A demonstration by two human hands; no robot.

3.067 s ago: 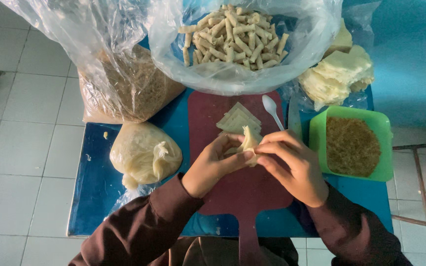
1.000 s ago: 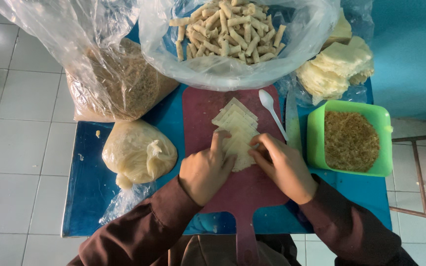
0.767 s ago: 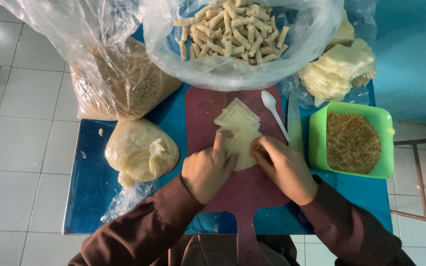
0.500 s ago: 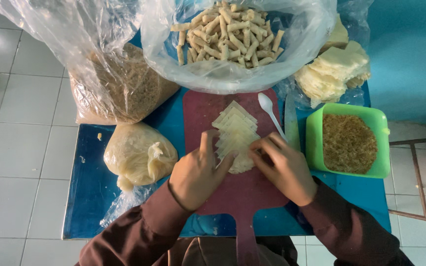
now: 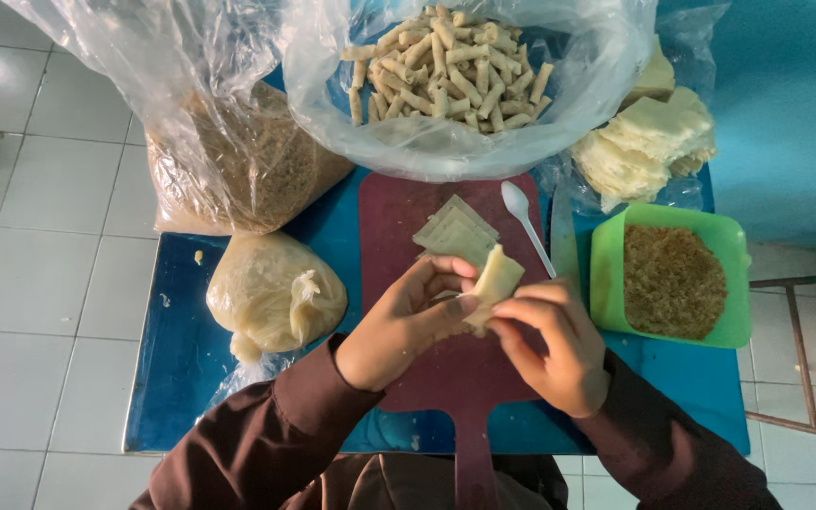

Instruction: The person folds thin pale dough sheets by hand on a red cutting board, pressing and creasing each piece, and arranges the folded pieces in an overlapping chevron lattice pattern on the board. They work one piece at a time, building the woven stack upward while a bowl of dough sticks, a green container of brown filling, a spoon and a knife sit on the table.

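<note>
My left hand (image 5: 406, 323) and my right hand (image 5: 553, 344) together hold a small pale rolled wrapper (image 5: 496, 280) lifted just above a dark red cutting board (image 5: 436, 349). Fingertips of both hands pinch its lower end. A short stack of square pale wrappers (image 5: 455, 233) lies on the board beyond my hands. A white plastic spoon (image 5: 524, 221) rests on the board's right edge.
A clear bag with several finished rolls (image 5: 446, 66) sits at the back. A green tub of brown crumbly filling (image 5: 671, 278) stands to the right. Bags of crumbs (image 5: 238, 165), pale dough-like stuff (image 5: 271, 293) and wrapper stacks (image 5: 649, 142) lie on the blue tabletop (image 5: 181, 378).
My hands were pressing and rolling a wrapper flat on the board; now they have lifted the rolled piece off the board and hold it between the fingertips.
</note>
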